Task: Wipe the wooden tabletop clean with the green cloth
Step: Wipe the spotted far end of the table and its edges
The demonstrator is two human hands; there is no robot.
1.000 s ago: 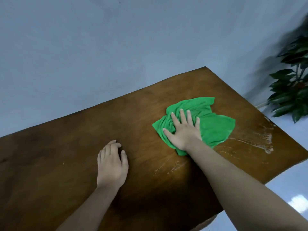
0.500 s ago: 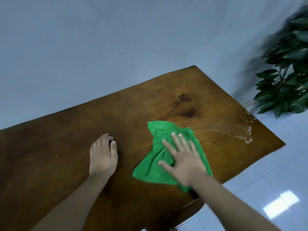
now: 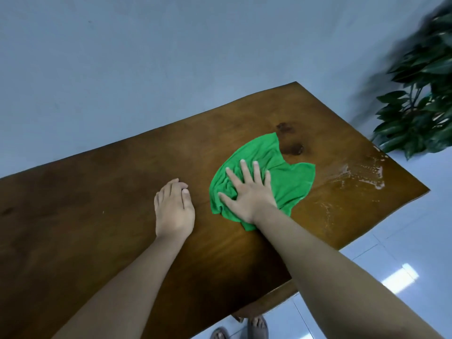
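A green cloth [image 3: 288, 174] lies crumpled on the right half of the brown wooden tabletop [image 3: 97, 204]. My right hand [image 3: 247, 192] presses flat on the cloth's near left part, fingers spread. Beside it, my left hand [image 3: 173, 209] rests palm down on the bare wood, fingers curled under, holding nothing. A wet whitish smear [image 3: 357, 177] shines near the table's right corner. Two dark knots [image 3: 292, 148] show in the wood just beyond the cloth.
A leafy green plant [image 3: 420, 106] stands past the table's right end against the pale blue wall. A white tiled floor [image 3: 403, 260] runs along the table's near right edge. Feet in sandals [image 3: 254, 329] show below the table's front edge.
My right hand has slid the cloth away from the near edge, farther up and to the right on the table. The left hand has stayed in place. The view has shifted.
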